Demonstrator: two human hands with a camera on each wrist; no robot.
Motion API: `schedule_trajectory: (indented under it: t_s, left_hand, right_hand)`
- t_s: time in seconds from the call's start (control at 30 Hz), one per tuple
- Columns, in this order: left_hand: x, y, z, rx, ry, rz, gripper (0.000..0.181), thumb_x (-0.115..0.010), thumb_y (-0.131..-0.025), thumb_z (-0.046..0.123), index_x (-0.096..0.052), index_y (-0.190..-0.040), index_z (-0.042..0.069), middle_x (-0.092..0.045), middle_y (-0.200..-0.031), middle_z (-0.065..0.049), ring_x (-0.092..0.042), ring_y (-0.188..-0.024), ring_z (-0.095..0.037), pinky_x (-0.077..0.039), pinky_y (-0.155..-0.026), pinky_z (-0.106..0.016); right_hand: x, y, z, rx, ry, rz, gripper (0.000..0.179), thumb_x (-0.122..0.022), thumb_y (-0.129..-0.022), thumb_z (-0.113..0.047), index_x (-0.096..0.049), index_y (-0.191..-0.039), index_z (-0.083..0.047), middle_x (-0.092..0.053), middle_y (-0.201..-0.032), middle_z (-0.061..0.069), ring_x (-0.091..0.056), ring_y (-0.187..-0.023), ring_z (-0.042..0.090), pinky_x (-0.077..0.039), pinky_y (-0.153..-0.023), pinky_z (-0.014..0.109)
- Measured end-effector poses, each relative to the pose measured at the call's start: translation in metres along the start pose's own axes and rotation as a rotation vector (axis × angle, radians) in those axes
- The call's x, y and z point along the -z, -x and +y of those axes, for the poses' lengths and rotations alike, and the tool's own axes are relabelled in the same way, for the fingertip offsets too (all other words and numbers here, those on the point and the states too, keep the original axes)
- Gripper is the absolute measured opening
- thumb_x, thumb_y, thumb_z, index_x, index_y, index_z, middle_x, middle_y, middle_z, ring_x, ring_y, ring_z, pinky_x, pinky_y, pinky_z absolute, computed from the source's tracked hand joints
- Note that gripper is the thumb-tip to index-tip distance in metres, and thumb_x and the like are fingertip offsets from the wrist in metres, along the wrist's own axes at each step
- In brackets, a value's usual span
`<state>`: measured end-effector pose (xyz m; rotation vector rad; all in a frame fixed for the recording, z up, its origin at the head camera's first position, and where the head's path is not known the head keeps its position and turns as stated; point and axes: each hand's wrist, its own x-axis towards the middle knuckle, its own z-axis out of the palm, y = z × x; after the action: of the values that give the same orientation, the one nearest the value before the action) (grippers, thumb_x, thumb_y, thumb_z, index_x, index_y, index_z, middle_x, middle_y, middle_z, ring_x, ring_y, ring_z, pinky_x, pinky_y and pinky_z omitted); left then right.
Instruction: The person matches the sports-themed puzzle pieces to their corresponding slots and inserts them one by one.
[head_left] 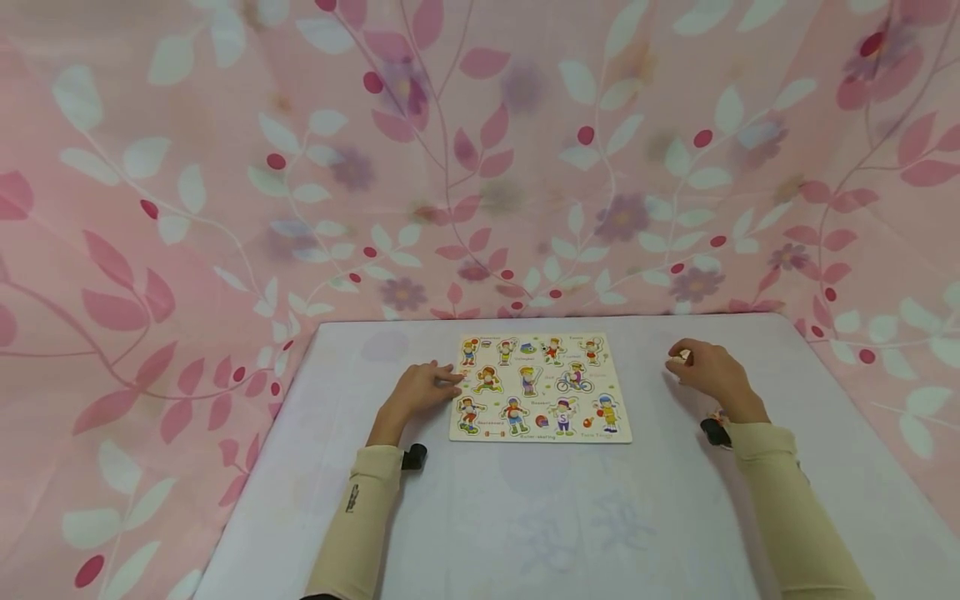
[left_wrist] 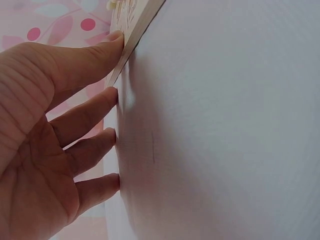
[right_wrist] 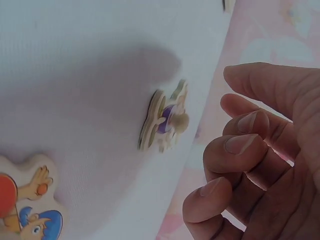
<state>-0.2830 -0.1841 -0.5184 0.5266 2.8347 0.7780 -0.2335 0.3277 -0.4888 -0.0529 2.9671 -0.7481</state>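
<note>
A wooden puzzle board (head_left: 540,387) printed with children playing sports lies flat on the table. My left hand (head_left: 423,390) is at its left edge; in the left wrist view the thumb (left_wrist: 95,60) touches the board's rim, and the other fingertips rest on the tablecloth. To the right of the board, my right hand (head_left: 716,375) hovers over a small puzzle piece (right_wrist: 167,120) with a purple patch and a pale round knob. Its fingers are loosely bent, with a gap between them and the piece. A second piece (right_wrist: 35,200), showing a blue-haired figure, lies nearer the wrist.
White cloth covers the table (head_left: 570,517). A pink curtain (head_left: 480,167) with leaves and flowers hangs behind and around it. The edge of another small piece (right_wrist: 229,5) shows at the top of the right wrist view.
</note>
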Motion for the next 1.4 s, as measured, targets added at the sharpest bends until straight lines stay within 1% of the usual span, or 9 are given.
schedule_trajectory:
  t_s: [0.2,0.33,0.5,0.73,0.87,1.0,1.17,1.4]
  left_hand:
    - [0.0,0.0,0.001,0.004,0.011,-0.005,0.032,-0.076,-0.088,0.033,-0.075,-0.117,0.019,-0.06,-0.134,-0.004,-0.038,-0.139,-0.033,-0.025,-0.115,-0.05]
    - [0.001,0.001,0.001,-0.007,0.008,-0.002,0.031,-0.075,-0.088,0.032,-0.075,-0.116,0.019,-0.06,-0.134,-0.005,-0.039,-0.139,-0.034,-0.026,-0.114,-0.051]
    - [0.0,0.001,0.0,-0.012,0.002,-0.003,0.03,-0.075,-0.088,0.032,-0.075,-0.116,0.02,-0.06,-0.135,-0.005,-0.039,-0.139,-0.035,-0.026,-0.114,-0.051]
    - [0.0,0.001,0.001,-0.009,0.013,0.001,0.031,-0.075,-0.088,0.032,-0.075,-0.117,0.02,-0.06,-0.134,-0.005,-0.038,-0.139,-0.035,-0.025,-0.115,-0.051]
    - [0.001,0.001,0.001,-0.004,0.02,-0.004,0.032,-0.075,-0.088,0.032,-0.074,-0.117,0.019,-0.06,-0.134,-0.005,-0.038,-0.139,-0.034,-0.025,-0.115,-0.051]
    - [0.002,0.001,0.002,-0.008,0.021,-0.002,0.031,-0.076,-0.088,0.031,-0.075,-0.116,0.019,-0.061,-0.133,-0.005,-0.039,-0.138,-0.035,-0.026,-0.114,-0.052]
    - [0.002,0.001,0.001,-0.007,0.008,-0.001,0.031,-0.076,-0.088,0.031,-0.075,-0.116,0.019,-0.061,-0.133,-0.004,-0.039,-0.138,-0.035,-0.027,-0.114,-0.051]
    - [0.002,0.0,0.001,-0.006,0.014,-0.01,0.031,-0.075,-0.088,0.031,-0.075,-0.117,0.019,-0.06,-0.134,-0.005,-0.038,-0.139,-0.035,-0.026,-0.114,-0.052]
  right_hand:
    - [0.005,-0.003,0.007,-0.009,0.024,0.017,0.027,-0.065,-0.094,-0.028,-0.066,-0.11,-0.007,-0.061,-0.081,0.006,-0.053,-0.067,0.021,-0.039,-0.052,0.033]
    - [0.006,-0.004,0.013,-0.029,0.033,-0.005,0.029,-0.065,-0.093,-0.028,-0.066,-0.111,-0.005,-0.061,-0.084,0.009,-0.052,-0.067,0.022,-0.038,-0.051,0.033]
    - [0.005,-0.005,0.019,-0.047,0.027,-0.028,0.028,-0.063,-0.092,-0.025,-0.065,-0.11,-0.004,-0.061,-0.083,0.009,-0.051,-0.065,0.022,-0.038,-0.051,0.033]
    - [0.006,-0.006,0.021,-0.032,0.028,-0.025,0.025,-0.064,-0.093,-0.023,-0.065,-0.107,-0.002,-0.06,-0.082,0.009,-0.051,-0.064,0.022,-0.038,-0.051,0.033]
    - [0.006,-0.006,0.021,-0.033,0.038,-0.03,0.026,-0.064,-0.093,-0.024,-0.065,-0.108,-0.002,-0.06,-0.083,0.01,-0.051,-0.066,0.023,-0.039,-0.052,0.033]
    - [0.004,-0.003,0.018,-0.033,0.046,-0.032,0.027,-0.063,-0.094,-0.025,-0.064,-0.11,-0.003,-0.06,-0.085,0.011,-0.052,-0.066,0.022,-0.04,-0.051,0.032]
    - [-0.001,0.005,0.006,-0.028,0.041,-0.028,0.028,-0.063,-0.095,-0.026,-0.063,-0.111,-0.004,-0.061,-0.086,0.01,-0.053,-0.067,0.022,-0.042,-0.051,0.033]
    - [-0.012,0.019,-0.013,-0.03,0.049,-0.009,0.026,-0.062,-0.095,-0.026,-0.062,-0.112,-0.006,-0.058,-0.082,0.007,-0.05,-0.063,0.021,-0.039,-0.049,0.032]
